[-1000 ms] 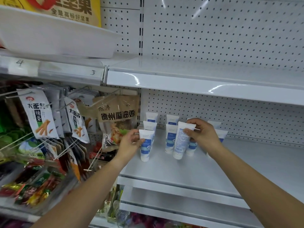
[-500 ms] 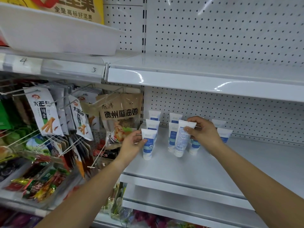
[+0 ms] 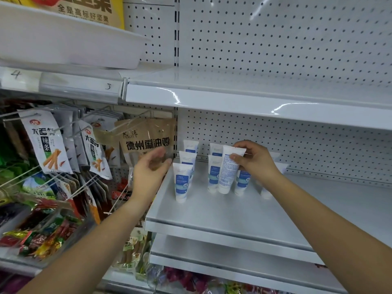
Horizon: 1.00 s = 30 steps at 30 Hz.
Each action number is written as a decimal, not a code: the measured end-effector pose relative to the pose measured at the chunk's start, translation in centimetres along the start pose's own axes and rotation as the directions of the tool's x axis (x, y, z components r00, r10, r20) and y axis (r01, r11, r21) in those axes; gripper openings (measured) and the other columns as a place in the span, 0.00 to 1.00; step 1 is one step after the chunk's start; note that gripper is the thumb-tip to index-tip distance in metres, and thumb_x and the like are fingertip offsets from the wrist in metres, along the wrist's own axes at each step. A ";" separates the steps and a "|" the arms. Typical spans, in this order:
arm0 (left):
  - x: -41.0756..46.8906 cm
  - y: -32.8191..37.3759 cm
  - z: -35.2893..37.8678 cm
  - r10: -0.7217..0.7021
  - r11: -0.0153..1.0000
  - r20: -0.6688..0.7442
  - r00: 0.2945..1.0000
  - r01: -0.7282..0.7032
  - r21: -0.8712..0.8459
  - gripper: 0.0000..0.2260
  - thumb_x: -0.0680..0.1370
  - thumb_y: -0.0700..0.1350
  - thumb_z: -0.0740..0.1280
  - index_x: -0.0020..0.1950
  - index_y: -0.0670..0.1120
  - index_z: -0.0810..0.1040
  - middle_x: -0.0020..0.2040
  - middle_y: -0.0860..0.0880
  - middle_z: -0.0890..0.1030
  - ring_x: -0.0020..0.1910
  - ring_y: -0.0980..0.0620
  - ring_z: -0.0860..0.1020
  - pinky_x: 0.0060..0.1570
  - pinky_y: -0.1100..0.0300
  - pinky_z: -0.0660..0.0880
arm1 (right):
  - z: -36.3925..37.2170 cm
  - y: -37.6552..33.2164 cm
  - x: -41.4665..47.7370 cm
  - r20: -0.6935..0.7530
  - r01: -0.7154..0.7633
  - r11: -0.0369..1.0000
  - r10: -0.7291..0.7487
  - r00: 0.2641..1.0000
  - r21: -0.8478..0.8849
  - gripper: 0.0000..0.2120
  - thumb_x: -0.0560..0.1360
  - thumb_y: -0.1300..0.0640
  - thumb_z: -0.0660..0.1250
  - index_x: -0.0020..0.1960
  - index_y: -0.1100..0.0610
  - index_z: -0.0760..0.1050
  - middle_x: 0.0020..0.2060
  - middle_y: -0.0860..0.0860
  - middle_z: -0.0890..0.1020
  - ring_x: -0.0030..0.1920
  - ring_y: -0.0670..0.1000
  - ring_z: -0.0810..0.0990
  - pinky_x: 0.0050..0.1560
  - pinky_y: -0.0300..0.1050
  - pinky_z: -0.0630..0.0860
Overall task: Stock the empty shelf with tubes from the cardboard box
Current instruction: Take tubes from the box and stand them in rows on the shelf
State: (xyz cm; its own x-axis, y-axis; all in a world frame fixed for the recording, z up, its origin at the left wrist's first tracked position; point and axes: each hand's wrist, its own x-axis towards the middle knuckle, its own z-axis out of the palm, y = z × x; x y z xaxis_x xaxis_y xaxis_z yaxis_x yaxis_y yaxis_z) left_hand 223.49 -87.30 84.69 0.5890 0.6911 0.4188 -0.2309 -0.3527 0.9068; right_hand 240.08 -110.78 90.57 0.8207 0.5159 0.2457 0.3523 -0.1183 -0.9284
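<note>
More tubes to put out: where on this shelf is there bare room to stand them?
Bare: the front strip of the shelf, between the standing tubes and its front lip, and the right stretch past the right hand. Crowded: the back left corner, where tubes stand in rows and the right hand grips a tube among them.

white metal shelf (image 3: 233, 213): white-and-blue plastic tubes (image 3: 181, 181) stand cap-down at its left end, in short columns front to back (rightmost ones partly hidden). one back-printed tube (image 3: 228, 170) tilted beside the middle column.
</note>
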 end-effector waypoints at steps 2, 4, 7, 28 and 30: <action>-0.2 2.1 0.7 0.071 0.997 0.000 0.997 -0.071 -0.008 0.17 0.76 0.41 0.73 0.64 0.49 0.80 0.57 0.56 0.83 0.55 0.59 0.81 0.57 0.64 0.77 | -0.3 -0.5 0.0 -0.003 0.010 1.000 -0.010 1.000 0.006 0.11 0.73 0.65 0.73 0.51 0.52 0.79 0.49 0.54 0.83 0.50 0.55 0.84 0.48 0.52 0.83; -0.6 3.7 2.0 0.093 0.996 0.051 0.994 -0.092 -0.019 0.16 0.76 0.41 0.74 0.63 0.49 0.80 0.56 0.55 0.83 0.55 0.59 0.81 0.56 0.65 0.77 | -0.4 -0.9 0.1 -0.005 0.018 1.000 -0.018 1.000 0.008 0.10 0.73 0.65 0.73 0.52 0.54 0.79 0.49 0.54 0.83 0.50 0.56 0.84 0.48 0.52 0.83; -1.6 4.6 4.7 0.081 0.996 0.106 0.991 -0.076 -0.051 0.16 0.75 0.39 0.74 0.61 0.47 0.81 0.54 0.53 0.84 0.52 0.59 0.82 0.54 0.66 0.77 | -0.7 -1.5 0.2 -0.008 0.035 0.999 -0.035 0.999 0.000 0.10 0.73 0.64 0.73 0.51 0.53 0.79 0.48 0.53 0.83 0.50 0.56 0.83 0.48 0.54 0.83; -8.3 1.0 14.5 -0.123 0.992 0.111 0.986 0.120 0.031 0.24 0.66 0.41 0.82 0.50 0.55 0.71 0.46 0.58 0.80 0.42 0.64 0.79 0.40 0.71 0.75 | -0.4 -0.6 -0.9 0.028 0.094 0.995 -0.093 0.995 -0.045 0.10 0.72 0.63 0.74 0.52 0.54 0.80 0.46 0.52 0.84 0.49 0.56 0.84 0.47 0.59 0.83; -8.1 0.6 14.8 -0.135 0.990 0.103 0.985 0.130 0.057 0.23 0.65 0.44 0.82 0.47 0.57 0.70 0.45 0.57 0.79 0.41 0.62 0.79 0.39 0.71 0.74 | -0.2 -0.4 -1.1 0.046 0.100 0.994 -0.098 0.994 -0.046 0.10 0.72 0.64 0.74 0.52 0.56 0.80 0.47 0.53 0.84 0.49 0.56 0.84 0.48 0.59 0.82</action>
State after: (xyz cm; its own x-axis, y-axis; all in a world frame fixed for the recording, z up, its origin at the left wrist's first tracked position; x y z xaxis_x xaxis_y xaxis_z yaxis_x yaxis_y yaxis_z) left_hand 230.02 -102.40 81.11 0.6916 0.6636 0.2850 -0.1080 -0.2952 0.9493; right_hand 239.08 -111.49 90.74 0.7607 0.5635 0.3221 0.4527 -0.1050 -0.8855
